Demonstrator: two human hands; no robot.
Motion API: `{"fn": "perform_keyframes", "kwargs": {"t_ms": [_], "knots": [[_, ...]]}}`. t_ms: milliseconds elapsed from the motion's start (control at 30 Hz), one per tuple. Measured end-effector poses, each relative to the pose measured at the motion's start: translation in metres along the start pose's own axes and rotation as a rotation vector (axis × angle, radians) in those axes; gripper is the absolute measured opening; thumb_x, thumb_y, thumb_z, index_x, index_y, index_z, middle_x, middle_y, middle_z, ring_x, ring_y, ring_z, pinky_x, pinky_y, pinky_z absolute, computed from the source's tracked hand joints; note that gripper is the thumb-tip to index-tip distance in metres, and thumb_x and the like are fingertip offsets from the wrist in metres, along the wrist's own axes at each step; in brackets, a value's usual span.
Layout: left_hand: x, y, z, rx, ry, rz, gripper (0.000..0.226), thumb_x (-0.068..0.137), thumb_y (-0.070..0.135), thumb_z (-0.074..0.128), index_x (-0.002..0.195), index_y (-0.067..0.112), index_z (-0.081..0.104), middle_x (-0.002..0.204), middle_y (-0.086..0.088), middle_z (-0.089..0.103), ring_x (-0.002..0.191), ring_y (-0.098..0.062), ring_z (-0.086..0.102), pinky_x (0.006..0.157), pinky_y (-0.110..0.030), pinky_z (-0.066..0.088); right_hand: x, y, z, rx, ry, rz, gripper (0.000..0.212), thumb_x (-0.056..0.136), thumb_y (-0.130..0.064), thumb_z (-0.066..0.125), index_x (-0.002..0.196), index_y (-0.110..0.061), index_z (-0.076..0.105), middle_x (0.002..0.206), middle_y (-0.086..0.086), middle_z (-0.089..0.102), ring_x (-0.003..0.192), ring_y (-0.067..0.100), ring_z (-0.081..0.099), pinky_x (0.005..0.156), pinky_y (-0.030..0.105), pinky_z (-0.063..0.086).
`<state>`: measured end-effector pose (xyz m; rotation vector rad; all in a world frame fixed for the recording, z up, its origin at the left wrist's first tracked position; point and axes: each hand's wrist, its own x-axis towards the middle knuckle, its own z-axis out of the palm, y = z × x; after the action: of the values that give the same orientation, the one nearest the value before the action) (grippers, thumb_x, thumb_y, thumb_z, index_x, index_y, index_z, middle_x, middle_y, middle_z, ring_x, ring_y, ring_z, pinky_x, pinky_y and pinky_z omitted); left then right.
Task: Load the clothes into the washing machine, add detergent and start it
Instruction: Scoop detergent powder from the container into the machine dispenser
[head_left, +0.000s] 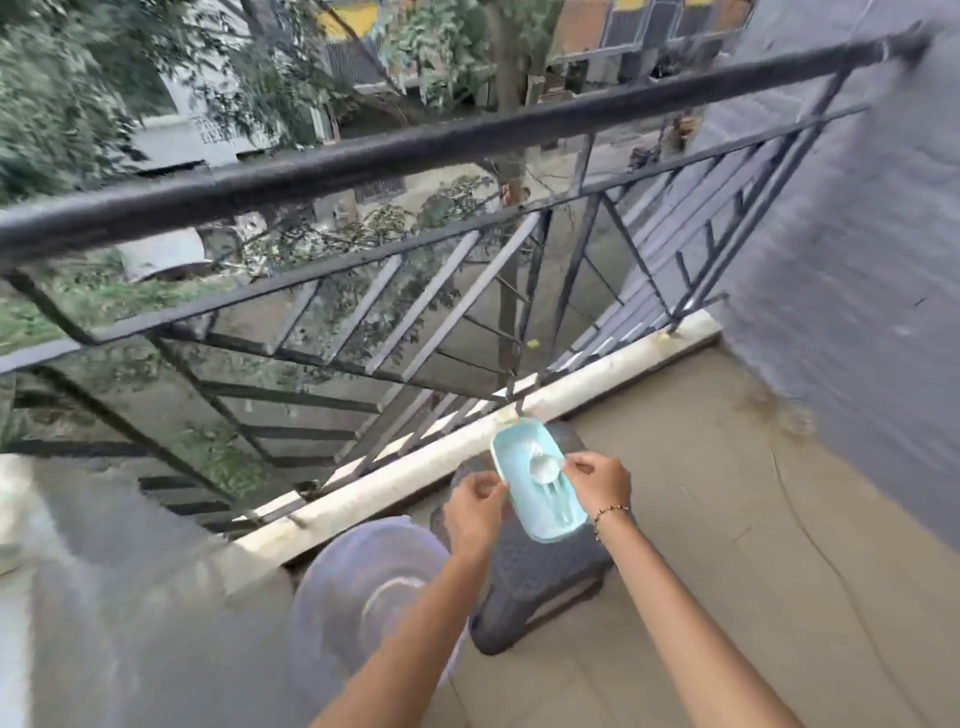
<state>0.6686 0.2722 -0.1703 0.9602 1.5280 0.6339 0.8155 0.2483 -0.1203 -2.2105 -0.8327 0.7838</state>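
A light blue rectangular detergent container (519, 486) sits open on a dark plastic stool (540, 577) on the balcony. White powder lies inside it. My right hand (597, 483) pinches a white spoon (544, 467) heaped with powder over the container. At the container's left rim, my left hand (475, 509) has its fingers closed on the edge. No washing machine or clothes can be seen clearly; the grey blurred mass at the lower left is unclear.
A black metal railing (415, 150) runs across the view with a pale curb (447, 462) at its foot. A round translucent lid or tub (363, 587) stands left of the stool. A grey wall (857, 260) rises on the right above a tan floor (727, 545).
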Motion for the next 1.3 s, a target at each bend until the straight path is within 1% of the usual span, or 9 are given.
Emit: {"fn": "perform_keyframes", "kwargs": {"t_ms": [267,400,533,733,900,967,1067,1200,1300], "knots": [[0.062,-0.056,0.06,0.202,-0.053,-0.141,0.015,0.077,0.015,0.063,0.091,0.012,0.068,0.073,-0.003,0.069,0.056,-0.016,0.062,0.07,-0.033,0.057,0.072,0.073,0.044,-0.133,-0.098,0.136,0.028,0.083,-0.007,0.056,0.104,-0.013,0.073,0.106,0.011,0.072,0.1,0.029,0.066,0.082,0.031,0.052],[0.083,-0.09,0.072,0.294,-0.206,-0.201,0.034,0.081,0.018,0.057,0.114,0.017,0.063,0.108,-0.003,0.069,0.099,-0.025,0.067,0.08,-0.033,0.053,0.091,0.098,0.072,-0.19,-0.129,0.147,0.034,0.085,-0.001,0.046,0.103,-0.011,0.073,0.105,0.009,0.073,0.097,0.029,0.065,0.072,0.023,0.048],[0.093,-0.109,0.072,0.225,-0.315,-0.224,0.048,0.082,0.018,0.066,0.129,0.012,0.056,0.127,-0.004,0.062,0.112,-0.023,0.061,0.099,-0.04,0.049,0.103,0.114,0.093,-0.202,-0.149,0.153,0.036,0.086,0.002,0.042,0.103,-0.007,0.073,0.107,0.012,0.072,0.099,0.029,0.064,0.079,0.026,0.049],[0.09,-0.106,0.066,0.052,-0.392,-0.243,0.045,0.087,-0.01,0.055,0.121,0.019,0.049,0.118,0.0,0.058,0.106,-0.018,0.057,0.074,-0.014,0.052,0.108,0.131,0.113,-0.212,-0.145,0.176,0.033,0.088,0.002,0.044,0.105,-0.006,0.071,0.107,0.014,0.071,0.099,0.03,0.064,0.08,0.026,0.048],[0.091,-0.111,0.068,0.048,-0.48,-0.172,0.057,0.077,0.001,0.064,0.126,0.025,0.045,0.118,0.006,0.058,0.107,-0.01,0.057,0.09,-0.018,0.05,0.104,0.134,0.115,-0.15,-0.125,0.202,0.035,0.086,0.004,0.047,0.113,-0.003,0.067,0.115,0.012,0.068,0.108,0.028,0.062,0.095,0.03,0.047],[0.086,-0.104,0.063,0.038,-0.458,-0.167,0.073,0.064,0.016,0.069,0.132,0.026,0.047,0.127,0.002,0.058,0.114,-0.015,0.056,0.099,-0.03,0.048,0.101,0.131,0.114,-0.119,-0.1,0.199,0.037,0.085,0.005,0.048,0.118,-0.003,0.064,0.121,0.012,0.066,0.112,0.028,0.06,0.1,0.033,0.044],[0.074,-0.091,0.046,-0.016,-0.356,-0.217,0.053,0.079,0.0,0.06,0.129,0.011,0.05,0.117,-0.01,0.06,0.097,-0.018,0.056,0.074,-0.023,0.048,0.088,0.114,0.111,-0.072,-0.039,0.158,0.034,0.084,0.005,0.053,0.115,-0.003,0.065,0.116,0.015,0.067,0.103,0.029,0.064,0.095,0.035,0.049],[0.058,-0.069,0.015,-0.045,-0.18,-0.185,0.033,0.089,-0.003,0.05,0.121,0.004,0.053,0.102,-0.004,0.057,0.075,-0.01,0.057,0.053,-0.008,0.046,0.062,0.079,0.11,-0.024,0.05,0.036,0.027,0.078,0.007,0.057,0.084,-0.015,0.071,0.096,0.014,0.066,0.081,0.03,0.066,0.078,0.039,0.055],[0.044,-0.054,-0.015,-0.046,-0.116,-0.096,0.026,0.093,0.002,0.048,0.11,0.014,0.062,0.112,-0.008,0.064,0.104,-0.025,0.062,0.088,-0.027,0.051,0.037,0.046,0.112,0.068,0.025,-0.033,0.024,0.08,0.004,0.058,0.083,-0.014,0.072,0.082,0.007,0.07,0.077,0.026,0.067,0.069,0.033,0.055]]}}
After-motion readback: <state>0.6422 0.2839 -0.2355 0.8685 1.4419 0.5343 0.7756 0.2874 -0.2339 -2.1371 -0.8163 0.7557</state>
